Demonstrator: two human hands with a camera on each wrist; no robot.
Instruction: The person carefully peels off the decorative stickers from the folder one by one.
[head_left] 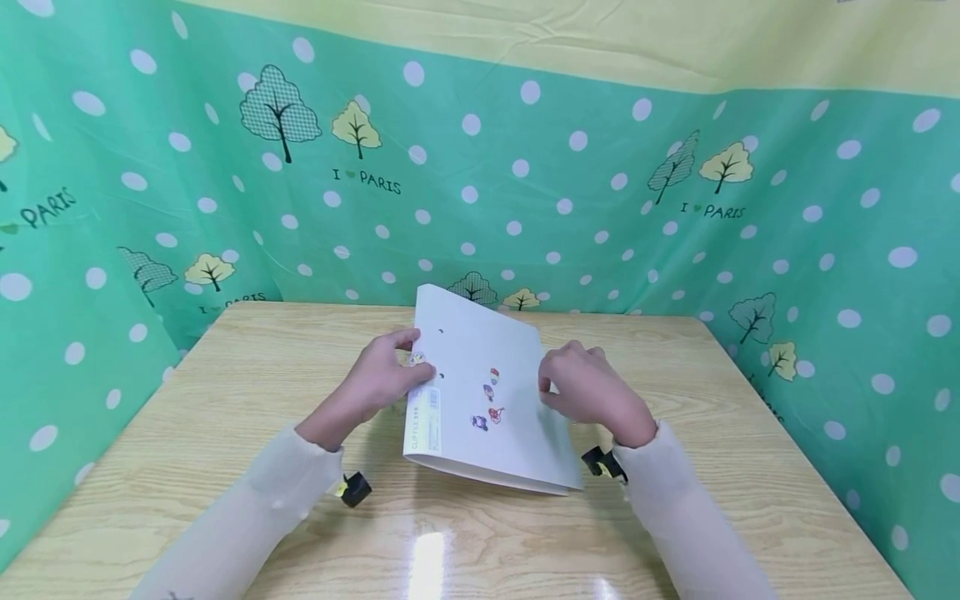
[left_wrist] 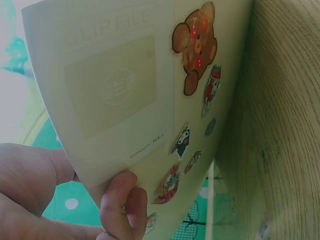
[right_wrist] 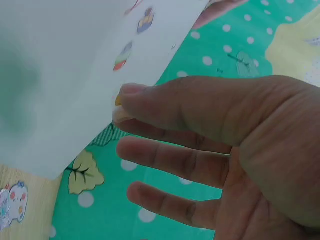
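Observation:
A white clip file folder [head_left: 480, 367] is propped at a tilt on the table, with several small stickers on the face toward me. My left hand [head_left: 382, 371] grips its left spine side, thumb on the near face. In the left wrist view, curled fingers [left_wrist: 122, 200] press the other face, which carries a brown bear sticker [left_wrist: 197, 47] and several smaller ones. At the folder's right side is my right hand [head_left: 588, 383]. Its thumb and index finger pinch a tiny yellow-and-white sticker [right_wrist: 118, 100] by the folder's edge; the other fingers extend apart. Most of this sticker is hidden.
The folder stands on a light wood-grain table [head_left: 285, 358]. A small bear sticker [right_wrist: 18, 202] shows over the wood in the right wrist view. Green dotted cloth [head_left: 480, 192] hangs behind the table and along both sides. Each wrist wears a black camera [head_left: 356, 489].

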